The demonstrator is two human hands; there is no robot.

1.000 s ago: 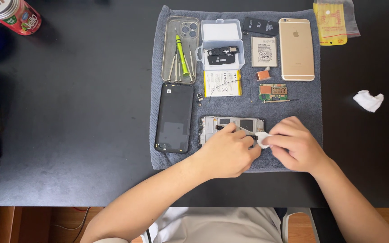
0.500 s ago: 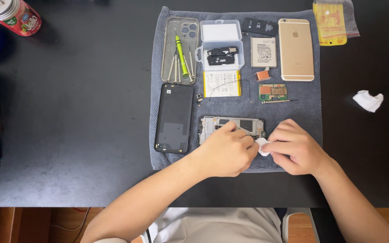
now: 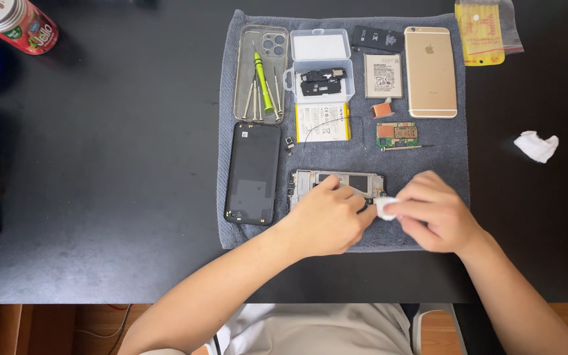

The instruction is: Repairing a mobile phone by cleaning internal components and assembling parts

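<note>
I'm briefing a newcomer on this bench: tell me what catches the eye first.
Both hands meet at the near edge of the grey towel: the left hand steadies an opened phone frame, while the right hand pinches a small white wipe against it. Farther back lie a gold phone and a green screwdriver.

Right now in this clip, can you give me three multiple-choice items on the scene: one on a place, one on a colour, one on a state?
1. Where does the gold phone lie?
A. top right of the grey towel
B. on the bare black table
C. inside the clear case

2. What colour is the screwdriver handle in the clear case?
A. red
B. green
C. white

3. What is the right hand doing?
A. resting flat and empty
B. pinching a small white wad
C. gripping the screwdriver

Answers: 1 A, it lies back up at the towel's top right corner. 2 B, the handle is bright green. 3 B, its fingers pinch the wad against the phone frame, which the left hand steadies.
</note>
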